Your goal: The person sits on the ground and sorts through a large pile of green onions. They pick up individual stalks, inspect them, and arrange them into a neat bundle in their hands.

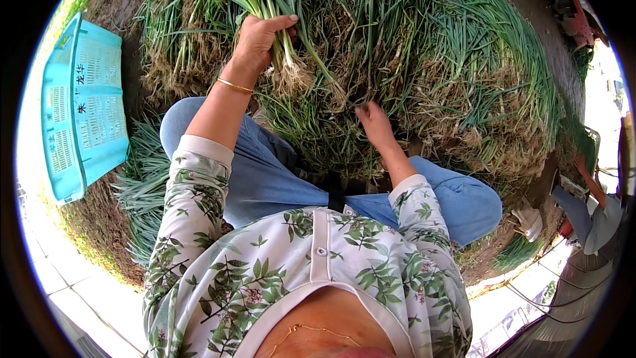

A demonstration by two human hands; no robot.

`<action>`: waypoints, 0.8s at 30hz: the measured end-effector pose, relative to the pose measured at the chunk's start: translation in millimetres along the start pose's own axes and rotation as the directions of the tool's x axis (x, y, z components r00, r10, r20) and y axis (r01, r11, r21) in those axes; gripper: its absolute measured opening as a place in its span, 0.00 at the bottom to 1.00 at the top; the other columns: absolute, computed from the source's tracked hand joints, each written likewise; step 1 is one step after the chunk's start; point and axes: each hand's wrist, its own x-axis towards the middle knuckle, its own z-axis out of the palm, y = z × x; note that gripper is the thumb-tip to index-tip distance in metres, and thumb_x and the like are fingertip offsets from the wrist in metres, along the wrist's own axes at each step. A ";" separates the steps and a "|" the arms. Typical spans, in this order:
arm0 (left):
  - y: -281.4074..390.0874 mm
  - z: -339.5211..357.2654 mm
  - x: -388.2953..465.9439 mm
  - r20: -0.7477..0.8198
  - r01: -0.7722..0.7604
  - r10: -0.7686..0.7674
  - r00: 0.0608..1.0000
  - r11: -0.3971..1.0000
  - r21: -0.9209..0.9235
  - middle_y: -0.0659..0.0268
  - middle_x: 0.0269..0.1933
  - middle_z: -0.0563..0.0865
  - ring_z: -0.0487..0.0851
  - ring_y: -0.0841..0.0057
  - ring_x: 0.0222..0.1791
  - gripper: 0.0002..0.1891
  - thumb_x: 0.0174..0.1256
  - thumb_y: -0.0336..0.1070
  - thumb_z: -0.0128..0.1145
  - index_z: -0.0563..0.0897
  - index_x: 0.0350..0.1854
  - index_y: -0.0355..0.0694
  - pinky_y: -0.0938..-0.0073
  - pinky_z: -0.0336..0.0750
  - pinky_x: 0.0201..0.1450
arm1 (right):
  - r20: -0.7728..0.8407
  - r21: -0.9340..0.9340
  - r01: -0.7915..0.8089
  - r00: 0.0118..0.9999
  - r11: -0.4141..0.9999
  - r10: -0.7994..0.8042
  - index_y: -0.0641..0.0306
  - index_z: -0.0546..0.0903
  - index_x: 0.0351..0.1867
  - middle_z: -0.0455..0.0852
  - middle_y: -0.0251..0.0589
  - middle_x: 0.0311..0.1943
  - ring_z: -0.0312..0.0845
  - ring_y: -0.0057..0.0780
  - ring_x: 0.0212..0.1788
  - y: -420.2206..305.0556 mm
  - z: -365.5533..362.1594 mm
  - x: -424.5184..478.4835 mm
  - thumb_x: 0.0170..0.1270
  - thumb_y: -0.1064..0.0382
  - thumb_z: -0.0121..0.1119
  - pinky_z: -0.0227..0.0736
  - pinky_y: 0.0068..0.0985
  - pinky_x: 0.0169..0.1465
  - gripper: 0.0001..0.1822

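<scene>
My left hand [259, 40] grips a bunch of leek-like plants [284, 52] by the pale stems, leaves pointing away and the bushy roots hanging towards me. One separate plant [322, 64] slants out from this bunch, its root end [339, 93] close to my right fingertips. The fingers of my right hand [373, 122] are pinched together around a small dark thing [357, 104], too blurred to name. Beneath both hands lies a pile of loose green leaves and trimmings [323, 134]. Beyond them spreads a large heap of the same rooted plants [387, 25].
A turquoise plastic crate [102, 92] bearing writing stands at the left on bare soil. More green plants [144, 174] lie beside my left knee. At the far right another person [598, 219] sits low, near a pale bag [529, 221]. Red machinery [576, 15] shows at upper right.
</scene>
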 end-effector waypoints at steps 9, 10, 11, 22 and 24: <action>-20.2 -3.4 -0.7 0.182 -0.032 0.008 0.983 0.991 0.128 0.66 0.29 0.82 0.82 0.75 0.27 0.13 0.52 0.32 0.69 0.79 0.37 0.37 0.74 0.78 0.29 | -0.078 0.302 0.290 0.957 0.908 -0.279 0.69 0.71 0.38 0.80 0.55 0.25 0.79 0.49 0.31 -146.3 10.5 27.9 0.63 0.66 0.52 0.69 0.40 0.30 0.07; -23.4 -2.0 -4.9 0.121 0.054 -0.080 0.989 0.977 0.206 0.66 0.29 0.82 0.82 0.75 0.27 0.14 0.51 0.32 0.70 0.78 0.37 0.37 0.75 0.77 0.28 | -0.174 0.206 0.443 0.894 0.872 -0.413 0.68 0.70 0.37 0.78 0.59 0.25 0.75 0.58 0.31 -147.6 23.0 28.1 0.62 0.68 0.50 0.69 0.44 0.33 0.06; -33.6 -6.6 -3.2 0.190 0.074 -0.105 0.976 0.984 0.165 0.66 0.29 0.81 0.81 0.76 0.26 0.15 0.49 0.29 0.70 0.78 0.37 0.36 0.75 0.76 0.27 | -0.210 0.141 0.493 0.862 0.859 -0.460 0.67 0.69 0.37 0.79 0.58 0.26 0.75 0.60 0.32 -149.9 32.9 26.5 0.61 0.69 0.49 0.68 0.47 0.34 0.05; 21.0 -8.4 3.0 0.017 -0.082 0.082 0.996 0.997 -0.004 0.63 0.23 0.81 0.80 0.76 0.21 0.05 0.54 0.29 0.63 0.80 0.29 0.34 0.77 0.76 0.23 | -0.488 0.166 0.001 0.869 0.986 0.081 0.69 0.78 0.38 0.81 0.46 0.29 0.78 0.43 0.31 -8.9 6.0 74.3 0.67 0.58 0.52 0.71 0.36 0.37 0.13; 9.2 -7.4 6.6 0.040 -0.014 0.016 0.999 0.998 -0.060 0.63 0.24 0.82 0.80 0.76 0.22 0.05 0.54 0.28 0.62 0.80 0.30 0.34 0.76 0.77 0.26 | -0.499 -0.160 -0.123 0.866 0.979 0.027 0.69 0.78 0.40 0.82 0.47 0.32 0.79 0.44 0.33 -0.3 6.2 95.6 0.67 0.59 0.52 0.72 0.38 0.38 0.13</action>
